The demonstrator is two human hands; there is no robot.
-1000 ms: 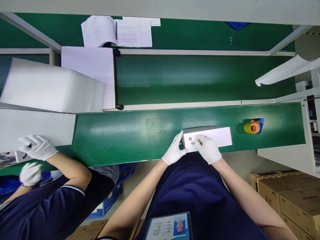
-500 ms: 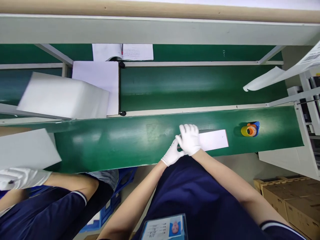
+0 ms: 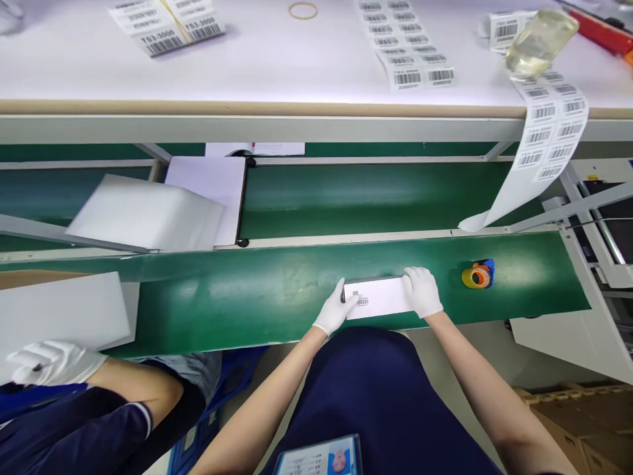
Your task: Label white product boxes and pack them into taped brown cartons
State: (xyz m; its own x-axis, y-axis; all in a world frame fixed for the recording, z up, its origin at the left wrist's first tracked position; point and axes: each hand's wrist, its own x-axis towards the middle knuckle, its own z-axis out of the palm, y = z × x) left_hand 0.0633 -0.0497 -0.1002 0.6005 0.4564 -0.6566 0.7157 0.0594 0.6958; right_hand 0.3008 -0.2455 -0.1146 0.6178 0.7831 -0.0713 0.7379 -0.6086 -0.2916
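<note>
A slim white box (image 3: 383, 298) with a barcode label (image 3: 362, 301) near its left end lies at the front of the green work surface. My left hand (image 3: 335, 307), in a white glove, grips the left end of this box, its thumb beside the label. Around the right end, my gloved right hand (image 3: 422, 291) is closed with the fingers over the far edge. To the right of it stands a tape dispenser (image 3: 479, 274) with a yellow roll and blue and orange parts.
A co-worker's gloved hand (image 3: 57, 363) is at a large white box (image 3: 64, 307) on the left. Another white block (image 3: 148, 211) sits behind it. Barcode label strips (image 3: 554, 125) hang off the upper shelf (image 3: 277, 72), under a glass jar (image 3: 541, 43).
My right hand has moved from beside my left hand to the box's right end, uncovering the barcode label. The view has tilted up, showing the shelf top.
</note>
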